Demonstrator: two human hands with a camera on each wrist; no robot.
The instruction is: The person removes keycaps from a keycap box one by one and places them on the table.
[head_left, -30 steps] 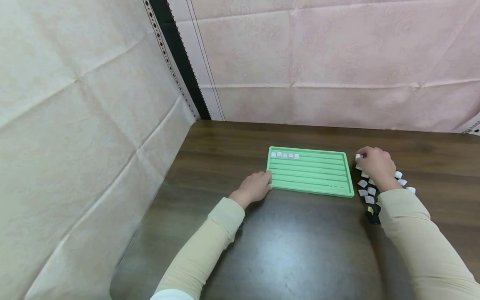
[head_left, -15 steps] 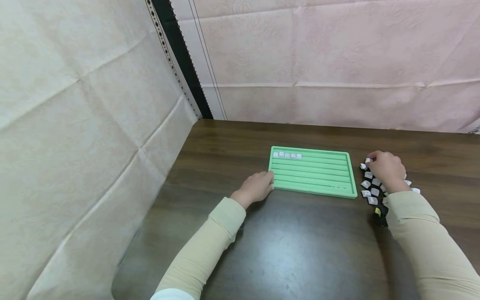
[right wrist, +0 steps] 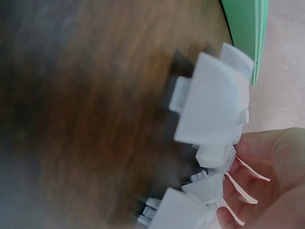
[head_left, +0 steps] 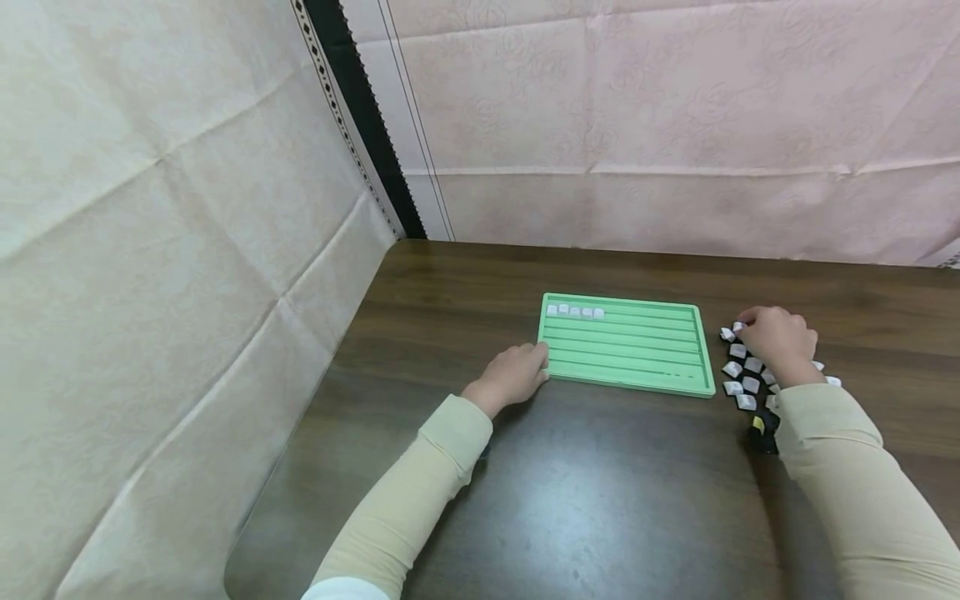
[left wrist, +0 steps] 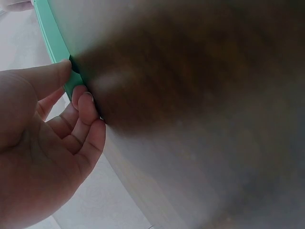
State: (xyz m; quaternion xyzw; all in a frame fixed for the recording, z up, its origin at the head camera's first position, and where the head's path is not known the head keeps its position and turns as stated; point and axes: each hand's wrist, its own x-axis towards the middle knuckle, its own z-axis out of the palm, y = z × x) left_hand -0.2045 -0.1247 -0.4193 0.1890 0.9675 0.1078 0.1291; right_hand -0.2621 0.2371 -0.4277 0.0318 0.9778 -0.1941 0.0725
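Note:
A green ridged tray (head_left: 622, 343) lies on the table, with several small white keycaps (head_left: 575, 312) in a line in its top row at the left. My left hand (head_left: 512, 375) grips the tray's near left corner; the left wrist view has the thumb and curled fingers at its green edge (left wrist: 56, 40). To the right of the tray, my right hand (head_left: 780, 340) reaches over a cluster of white keycaps (head_left: 750, 384) with dark bases. Its fingertips pinch a keycap (head_left: 738, 327) at the cluster's far end. In the right wrist view, nearer keycaps (right wrist: 212, 100) partly hide the fingertips.
A small black object with a yellow patch (head_left: 763, 433) sits at the near end of the cluster, beside the right sleeve. Pale cloth walls (head_left: 675, 125) stand behind and left of the brown wooden table (head_left: 600, 483).
My right hand has shifted right, away from the tray, and slightly nearer. The left hand stays on the tray's corner. The keycaps in the tray are as before.

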